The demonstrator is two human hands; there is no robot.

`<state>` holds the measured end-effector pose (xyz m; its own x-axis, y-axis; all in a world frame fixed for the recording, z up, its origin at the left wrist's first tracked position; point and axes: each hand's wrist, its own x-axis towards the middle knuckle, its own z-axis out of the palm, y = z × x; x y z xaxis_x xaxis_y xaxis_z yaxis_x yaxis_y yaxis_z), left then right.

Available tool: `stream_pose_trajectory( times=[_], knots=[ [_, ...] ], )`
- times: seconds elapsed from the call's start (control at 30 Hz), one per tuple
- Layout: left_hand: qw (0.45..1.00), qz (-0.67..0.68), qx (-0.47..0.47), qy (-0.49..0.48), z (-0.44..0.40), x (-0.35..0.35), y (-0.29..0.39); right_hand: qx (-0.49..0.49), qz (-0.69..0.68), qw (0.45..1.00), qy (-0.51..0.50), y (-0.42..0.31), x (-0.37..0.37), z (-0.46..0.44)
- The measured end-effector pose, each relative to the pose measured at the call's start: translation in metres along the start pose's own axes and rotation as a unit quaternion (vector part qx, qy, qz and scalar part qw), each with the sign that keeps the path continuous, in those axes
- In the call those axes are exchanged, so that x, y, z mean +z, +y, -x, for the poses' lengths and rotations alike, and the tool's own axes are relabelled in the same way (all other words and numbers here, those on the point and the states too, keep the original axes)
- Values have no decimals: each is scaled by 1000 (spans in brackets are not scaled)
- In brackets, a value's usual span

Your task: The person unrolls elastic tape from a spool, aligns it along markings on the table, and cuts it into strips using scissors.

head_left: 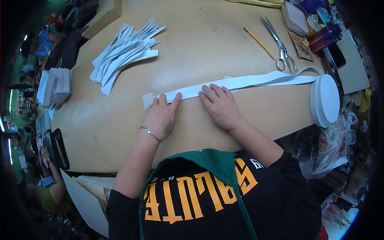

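A long white elastic-like band (248,81) runs across the table from a white roll (329,99) at the right edge. Its left end lies over a pale flat strip (148,100), which pokes out past it. My left hand (161,116) rests near that end, fingers spread and touching the band. Farther right, my right hand (220,105) lies flat with its fingertips on the band's near edge. Neither hand grips anything. A pile of cut white strips (126,54) sits at the upper left of the table.
Scissors (282,50) and a yellow pencil (259,43) lie beyond the band at the right. A dark bottle (325,38) and a white case (295,19) stand by the far right edge. White boxes (56,86) are at the left edge; other people work beyond.
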<state>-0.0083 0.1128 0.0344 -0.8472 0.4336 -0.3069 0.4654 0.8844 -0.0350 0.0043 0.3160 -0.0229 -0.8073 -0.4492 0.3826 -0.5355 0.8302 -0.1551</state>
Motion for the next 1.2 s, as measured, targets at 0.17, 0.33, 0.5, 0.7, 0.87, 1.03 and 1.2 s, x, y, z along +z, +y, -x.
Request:
stream_pose_trajectory(
  times=[0.17, 0.33, 0.5, 0.7, 0.87, 1.03, 1.2],
  knots=[
    [997, -39, -60, 0, 4, -6, 15, 26, -2, 999, -19, 0, 1, 2],
    [988, -34, 40, 144, -7, 16, 44, 29, -28, 999, 3, 2, 6, 5],
    [987, -15, 39, 154, -19, 22, 51, 12, -50, 998, 38, 5, 7, 3],
    [992, -14, 61, 112, -25, 14, 44, 9, -80, 996, 33, 6, 6, 0],
    [998, 3, 64, 30, -32, -1, 46, 87, -253, 963, 23, 38, -12, 2],
    [995, 57, 55, -57, -39, -18, 41, 337, -54, 918, 202, 207, -62, 37],
    [994, 66, 65, -49, -40, -15, 39, 468, 31, 883, -14, 296, -66, 71]
  ],
)
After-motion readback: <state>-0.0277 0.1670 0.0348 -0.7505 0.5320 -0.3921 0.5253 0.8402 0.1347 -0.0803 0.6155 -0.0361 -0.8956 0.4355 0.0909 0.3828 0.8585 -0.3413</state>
